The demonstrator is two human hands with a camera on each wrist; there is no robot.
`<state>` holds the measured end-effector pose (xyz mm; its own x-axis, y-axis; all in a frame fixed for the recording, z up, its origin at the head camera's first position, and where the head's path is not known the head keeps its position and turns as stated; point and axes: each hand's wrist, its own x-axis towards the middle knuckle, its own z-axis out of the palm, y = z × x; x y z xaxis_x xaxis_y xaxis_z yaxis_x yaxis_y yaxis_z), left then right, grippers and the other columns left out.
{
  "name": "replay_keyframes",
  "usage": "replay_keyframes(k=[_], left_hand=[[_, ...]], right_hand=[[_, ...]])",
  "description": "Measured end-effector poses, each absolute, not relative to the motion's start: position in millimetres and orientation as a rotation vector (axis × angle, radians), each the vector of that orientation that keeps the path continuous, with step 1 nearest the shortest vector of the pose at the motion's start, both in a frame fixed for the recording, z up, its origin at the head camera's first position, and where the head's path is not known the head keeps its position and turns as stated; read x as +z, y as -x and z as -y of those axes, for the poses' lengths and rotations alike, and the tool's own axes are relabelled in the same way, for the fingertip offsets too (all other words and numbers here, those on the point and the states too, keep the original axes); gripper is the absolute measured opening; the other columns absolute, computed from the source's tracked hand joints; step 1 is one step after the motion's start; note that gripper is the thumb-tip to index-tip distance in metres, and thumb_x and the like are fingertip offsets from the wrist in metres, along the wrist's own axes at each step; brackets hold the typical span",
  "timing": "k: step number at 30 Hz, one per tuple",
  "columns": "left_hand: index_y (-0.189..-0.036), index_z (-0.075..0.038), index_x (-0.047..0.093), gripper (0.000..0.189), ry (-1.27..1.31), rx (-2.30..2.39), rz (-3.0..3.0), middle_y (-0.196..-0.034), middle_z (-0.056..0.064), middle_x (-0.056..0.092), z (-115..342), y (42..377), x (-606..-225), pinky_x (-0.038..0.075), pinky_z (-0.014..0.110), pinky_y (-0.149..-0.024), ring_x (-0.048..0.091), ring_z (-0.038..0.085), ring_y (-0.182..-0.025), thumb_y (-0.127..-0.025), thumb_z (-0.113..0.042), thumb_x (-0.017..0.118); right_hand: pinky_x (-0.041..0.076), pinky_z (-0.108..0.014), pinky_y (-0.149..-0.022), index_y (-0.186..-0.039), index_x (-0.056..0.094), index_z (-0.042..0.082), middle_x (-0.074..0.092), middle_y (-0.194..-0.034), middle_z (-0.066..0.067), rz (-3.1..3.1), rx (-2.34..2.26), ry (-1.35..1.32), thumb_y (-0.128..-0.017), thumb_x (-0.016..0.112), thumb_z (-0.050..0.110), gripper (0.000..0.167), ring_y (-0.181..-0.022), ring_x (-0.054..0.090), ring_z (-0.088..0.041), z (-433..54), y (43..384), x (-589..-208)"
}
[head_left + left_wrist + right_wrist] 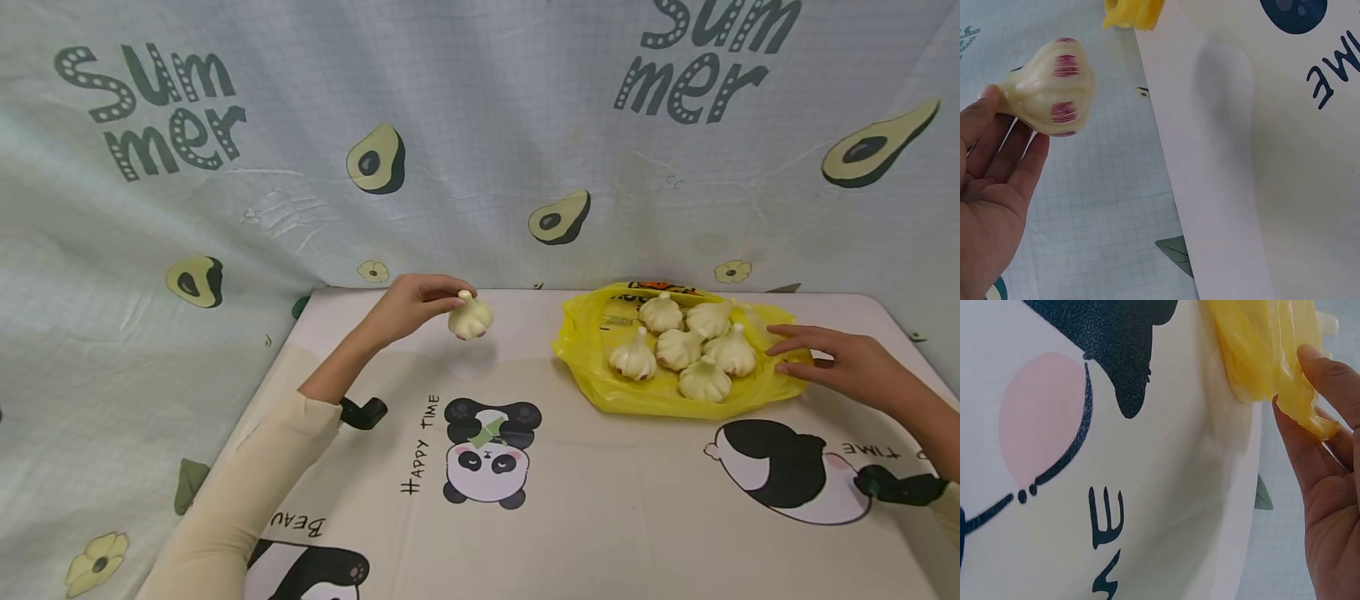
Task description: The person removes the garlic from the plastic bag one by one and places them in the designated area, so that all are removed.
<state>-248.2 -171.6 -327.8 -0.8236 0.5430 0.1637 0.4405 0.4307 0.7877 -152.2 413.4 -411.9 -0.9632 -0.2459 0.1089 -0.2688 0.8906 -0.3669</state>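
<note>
A garlic bulb is pinched at its stem by my left hand, held above the table's far side. Purple-red streaks mark the base of this garlic bulb in the left wrist view. To its right a yellow plastic bag lies spread open, with several garlic bulbs on it. My right hand holds the bag's right edge. In the right wrist view, the thumb and fingers of the right hand pinch a fold of the yellow bag.
A light table cover printed with pandas and lettering lies under everything. Behind the table hangs a pale cloth with avocado prints. Dark straps show near both wrists.
</note>
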Motion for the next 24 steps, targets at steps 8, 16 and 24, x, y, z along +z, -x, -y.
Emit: replay_keyframes(k=[8, 16, 24], left_hand=[[-0.12, -0.009, 0.075, 0.024, -0.841, 1.397, -2.548, -0.121, 0.006, 0.072, 176, 250, -329, 0.055, 0.032, -0.093, 0.069, 0.019, -0.111, -0.097, -0.013, 0.071], [-0.122, -0.006, 0.073, 0.025, -0.878, 1.419, -2.548, -0.123, 0.008, 0.071, 178, 255, -330, 0.054, 0.028, -0.095, 0.068, 0.02, -0.113, -0.099, -0.011, 0.068], [-0.123, -0.003, 0.072, 0.025, -0.908, 1.428, -2.56, -0.123, 0.011, 0.071, 183, 261, -335, 0.054, 0.028, -0.095, 0.068, 0.022, -0.115, -0.099, -0.01, 0.066]], right_hand=[[0.046, -0.063, -0.091, -0.111, 0.075, 0.008, 0.055, -0.14, -0.03, 3.001, 0.573, -0.401, -0.089, 0.081, 0.018, 0.026, -0.126, 0.048, -0.056, -413, 153, -414], [0.046, -0.065, -0.091, -0.112, 0.075, 0.007, 0.055, -0.14, -0.03, 3.007, 0.575, -0.407, -0.09, 0.079, 0.021, 0.025, -0.126, 0.047, -0.056, -415, 154, -411], [0.045, -0.064, -0.092, -0.113, 0.075, 0.007, 0.053, -0.141, -0.03, 3.016, 0.598, -0.4, -0.089, 0.08, 0.021, 0.028, -0.127, 0.046, -0.056, -415, 152, -413]])
